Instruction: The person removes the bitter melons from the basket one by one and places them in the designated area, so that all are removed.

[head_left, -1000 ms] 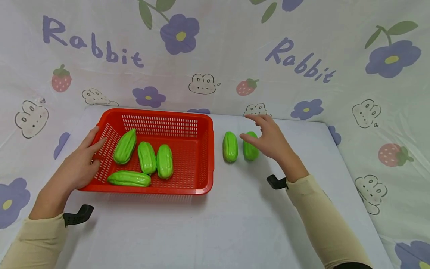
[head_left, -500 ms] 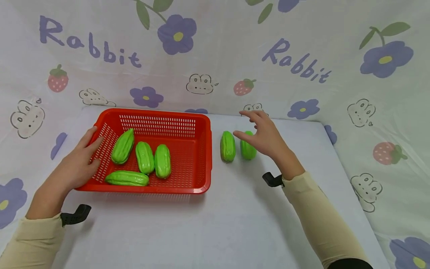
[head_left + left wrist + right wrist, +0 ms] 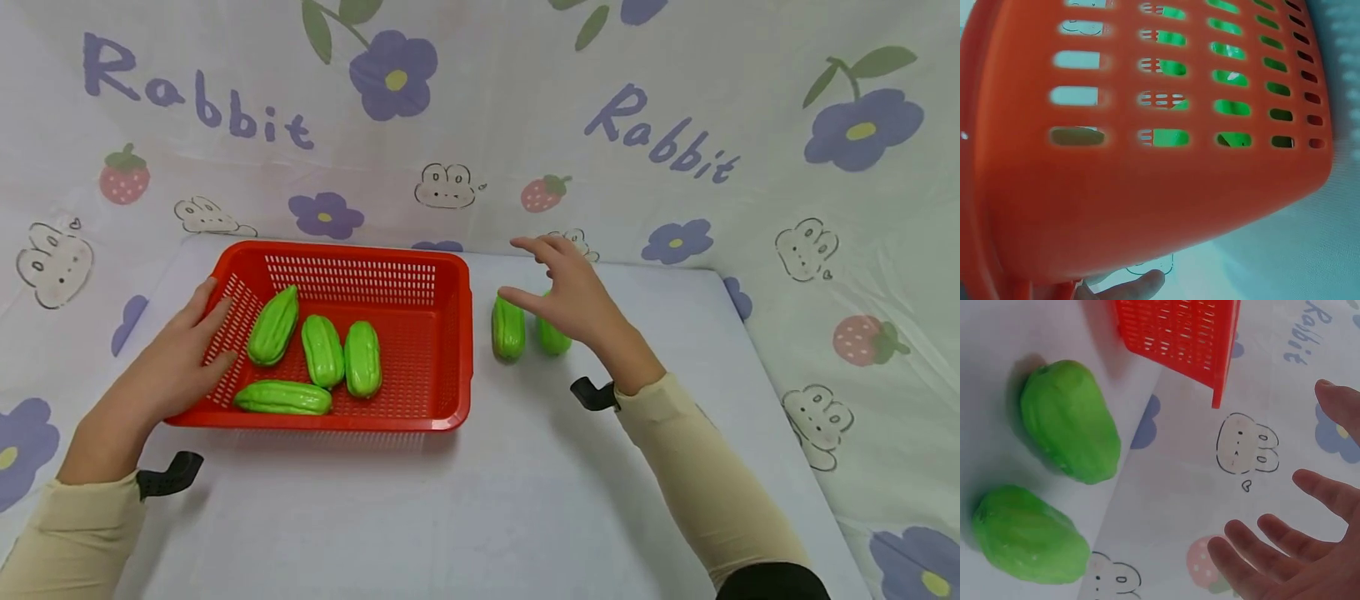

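Observation:
My left hand rests at the left rim of a red plastic basket, its fingers fairly straight and spread. In the left wrist view the slotted basket wall fills most of the picture, with fingertips showing past its lower edge. My right hand hovers, fingers apart and holding nothing, above two glossy green ridged oblong vegetables right of the basket. The farther-right green vegetable is partly hidden by that hand. Right wrist view: both lie side by side, away from the spread fingers.
Several more green vegetables lie in the basket's left and middle part. The white table meets a cloth backdrop printed with rabbits, flowers and strawberries. Dark wrist mounts sit at both sleeves.
My right hand has drifted left, from over the farther-right vegetable towards the one nearer the basket. My left hand stays at the basket rim. The view has shifted slightly.

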Demonstrator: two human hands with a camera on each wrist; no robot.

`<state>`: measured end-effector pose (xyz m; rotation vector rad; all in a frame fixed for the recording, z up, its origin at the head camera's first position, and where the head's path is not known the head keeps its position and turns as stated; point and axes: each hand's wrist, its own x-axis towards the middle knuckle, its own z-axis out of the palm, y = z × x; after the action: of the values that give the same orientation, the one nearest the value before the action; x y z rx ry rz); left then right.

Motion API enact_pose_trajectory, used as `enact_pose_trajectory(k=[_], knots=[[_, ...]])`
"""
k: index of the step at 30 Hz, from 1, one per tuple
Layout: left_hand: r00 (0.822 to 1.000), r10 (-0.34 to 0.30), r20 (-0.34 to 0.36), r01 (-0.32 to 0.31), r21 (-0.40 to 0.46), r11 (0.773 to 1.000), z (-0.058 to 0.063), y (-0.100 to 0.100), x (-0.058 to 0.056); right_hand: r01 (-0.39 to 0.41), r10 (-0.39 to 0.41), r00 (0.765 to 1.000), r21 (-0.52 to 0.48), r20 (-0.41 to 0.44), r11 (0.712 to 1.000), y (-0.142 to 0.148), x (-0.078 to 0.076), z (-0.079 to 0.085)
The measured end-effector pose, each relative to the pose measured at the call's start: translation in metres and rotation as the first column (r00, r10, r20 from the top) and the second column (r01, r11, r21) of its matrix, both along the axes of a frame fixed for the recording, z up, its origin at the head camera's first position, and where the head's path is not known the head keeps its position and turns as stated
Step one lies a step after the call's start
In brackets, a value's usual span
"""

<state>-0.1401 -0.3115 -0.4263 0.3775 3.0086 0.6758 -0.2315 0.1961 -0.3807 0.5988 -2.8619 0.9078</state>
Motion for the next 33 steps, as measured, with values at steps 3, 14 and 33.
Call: enact_pose_trajectory(k=[3,14,33], knots=[[1.0,0.004,0.005,-0.004,-0.006,1.0,-0.001,0.0,0.0,-0.003,0.003,1.0,0.002,0.011,1.0,-0.007,0.001,0.002],[0.999,0.049,0.01,-0.048,-0.033,0.998,-0.006,-0.001,-0.002,-0.04,0.04,0.999,0.012,0.016,0.999,-0.025,0.003,0.006],[0.994,0.095,0.059,-0.094,-0.026,0.995,-0.005,0.003,-0.001,-0.136,0.135,0.99,0.017,0.048,0.991,-0.058,0.009,0.006]])
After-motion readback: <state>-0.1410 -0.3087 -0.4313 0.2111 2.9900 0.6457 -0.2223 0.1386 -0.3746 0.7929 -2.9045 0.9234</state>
